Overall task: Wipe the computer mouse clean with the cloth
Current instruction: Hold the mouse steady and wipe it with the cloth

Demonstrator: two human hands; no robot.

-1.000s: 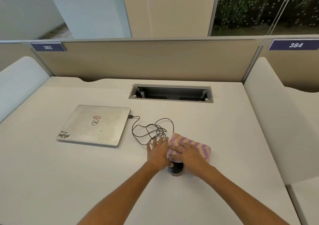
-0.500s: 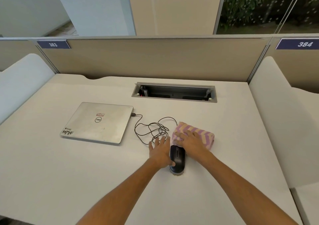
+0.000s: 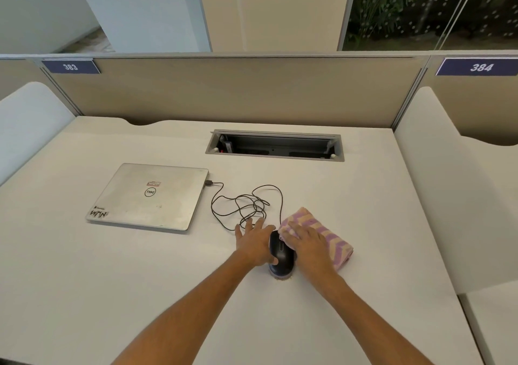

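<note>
A black wired computer mouse (image 3: 281,255) lies on the white desk (image 3: 112,280) in front of me. My left hand (image 3: 256,242) rests flat against the mouse's left side, thumb touching its rear, fingers spread. A folded purple and tan striped cloth (image 3: 332,241) lies just right of the mouse, its near corner touching the mouse's front right. My right hand (image 3: 308,245) presses on the cloth, fingers curled over its left part.
The mouse cable (image 3: 246,205) lies in loose loops and plugs into a closed silver laptop (image 3: 148,195) at the left. A cable tray opening (image 3: 274,146) sits in the desk behind. Beige partitions (image 3: 238,90) wall the back.
The cloth and my right hand slid off the top of the mouse toward its right side, uncovering the mouse. My left hand stayed at the mouse's left.
</note>
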